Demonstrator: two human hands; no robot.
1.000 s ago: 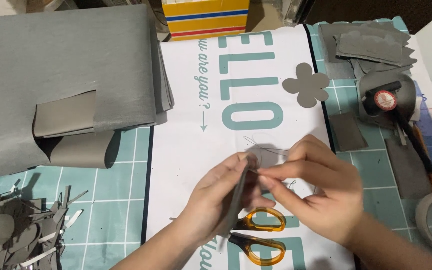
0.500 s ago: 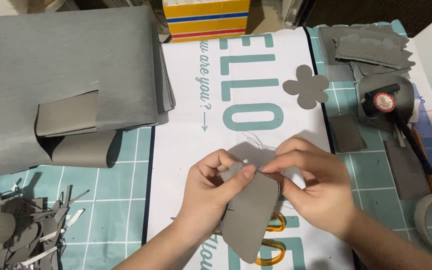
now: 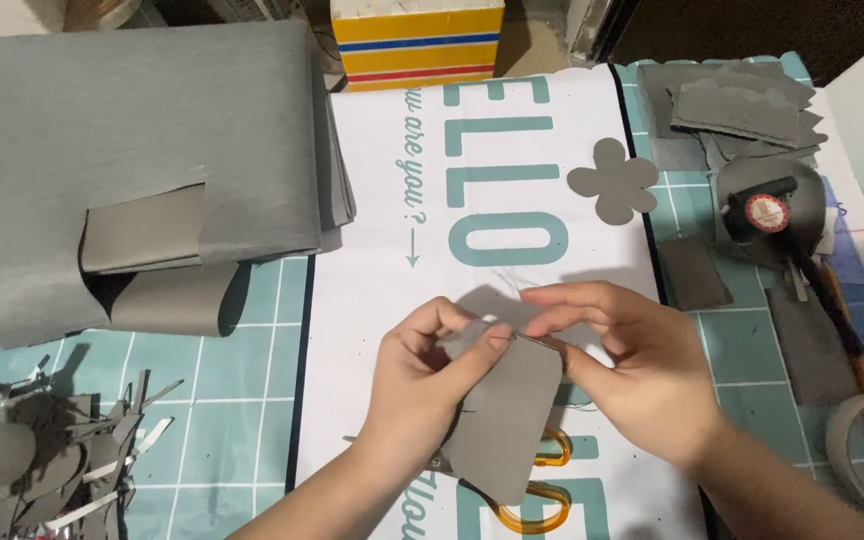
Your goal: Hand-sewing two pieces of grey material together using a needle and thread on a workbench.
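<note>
Scissors (image 3: pixel 532 490): orange handles, just under grey piece. Grey piece (image 3: pixel 502 420): rounded, on white sheet (image 3: pixel 392 380), pinched at top edge by left hand (image 3: pixel 422 385); right hand (image 3: pixel 642 370) fingers narrow at same edge. Flower cutout (image 3: pixel 614 180): beyond piece. Striped box (image 3: pixel 417 40): farthest, contents unseen.

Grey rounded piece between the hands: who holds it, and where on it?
Both hands pinch the grey rounded piece at its top edge: left hand at the upper left corner, right hand beside it.
</note>
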